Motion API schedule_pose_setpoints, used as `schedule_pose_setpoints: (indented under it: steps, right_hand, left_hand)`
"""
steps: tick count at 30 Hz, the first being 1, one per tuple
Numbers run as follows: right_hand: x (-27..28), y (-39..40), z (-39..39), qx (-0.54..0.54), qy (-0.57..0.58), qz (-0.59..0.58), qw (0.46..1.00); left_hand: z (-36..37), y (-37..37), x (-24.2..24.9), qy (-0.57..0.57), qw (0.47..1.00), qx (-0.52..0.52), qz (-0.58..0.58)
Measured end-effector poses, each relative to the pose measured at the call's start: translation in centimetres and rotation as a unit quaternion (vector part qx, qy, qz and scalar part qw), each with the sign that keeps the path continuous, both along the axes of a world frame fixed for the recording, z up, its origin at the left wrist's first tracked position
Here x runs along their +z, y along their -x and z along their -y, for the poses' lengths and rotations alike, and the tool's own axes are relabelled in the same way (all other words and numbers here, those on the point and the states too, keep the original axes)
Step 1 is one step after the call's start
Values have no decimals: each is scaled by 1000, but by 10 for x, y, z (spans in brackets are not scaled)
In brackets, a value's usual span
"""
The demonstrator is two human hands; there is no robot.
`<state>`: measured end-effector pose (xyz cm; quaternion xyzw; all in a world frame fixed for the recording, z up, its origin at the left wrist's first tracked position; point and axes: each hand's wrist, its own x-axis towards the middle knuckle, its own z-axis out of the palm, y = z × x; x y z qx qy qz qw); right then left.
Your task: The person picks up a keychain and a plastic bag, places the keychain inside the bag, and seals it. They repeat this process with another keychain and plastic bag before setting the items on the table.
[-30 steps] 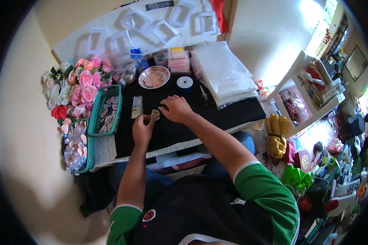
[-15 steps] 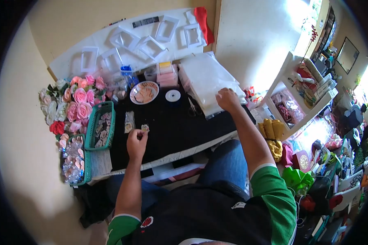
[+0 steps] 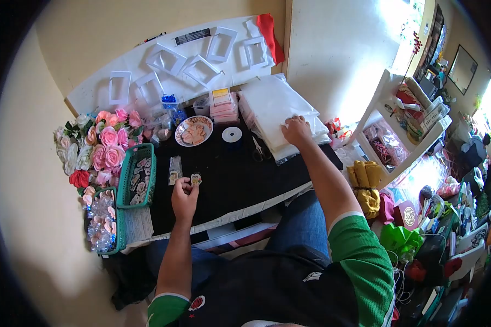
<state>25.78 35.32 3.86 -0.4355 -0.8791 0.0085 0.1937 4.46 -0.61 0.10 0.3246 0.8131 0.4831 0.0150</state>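
My left hand [image 3: 185, 200] pinches a small printed cutout [image 3: 196, 179] between thumb and fingers, just above the black tabletop. Close to its fingertips lies a clear plastic packet [image 3: 174, 169] with a similar cutout inside. My right hand [image 3: 298, 132] rests on a thick stack of translucent plastic sheets [image 3: 273, 98], touching the top near its front right corner. Its fingers look bent and slightly apart, with nothing clearly gripped. Scissors [image 3: 258, 150] lie left of that stack, and a white ribbon spool [image 3: 232, 135] stands beside them.
A patterned bowl [image 3: 182, 142] holds pink pieces. Green baskets [image 3: 151, 177] with cutouts and wrapped items stand at left, below artificial flowers [image 3: 108, 135]. Pink packets [image 3: 223, 110] sit at the back, before white frames [image 3: 221, 44]. A white shelf unit [image 3: 390, 175] stands at right.
My right hand has shifted slightly left over the plastic stack, its fingers spreading somewhat. My left hand keeps the cutout, now turned so more of its printed face shows. The view has tilted slightly.
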Motion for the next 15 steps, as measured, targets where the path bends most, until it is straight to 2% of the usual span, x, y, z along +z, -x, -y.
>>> schedule_pose_setpoints:
  steps: [7, 10, 13, 15]
  right_hand:
    - [7, -25, 9, 20, -37, -38, 998]
    - [12, -32, 1, 48, -74, -92, 992]
    - [23, -36, 1, 32, -5, -119, 992]
    - [19, -37, -6, 27, 2, -129, 991]
  left_hand:
    - [0, 2, 0, 0, 999, -20, 28]
    - [0, 2, 2, 8, 999, -25, 28]
    - [2, -1, 6, 19, 999, -25, 34]
    - [3, -1, 9, 34, 998, -28, 55]
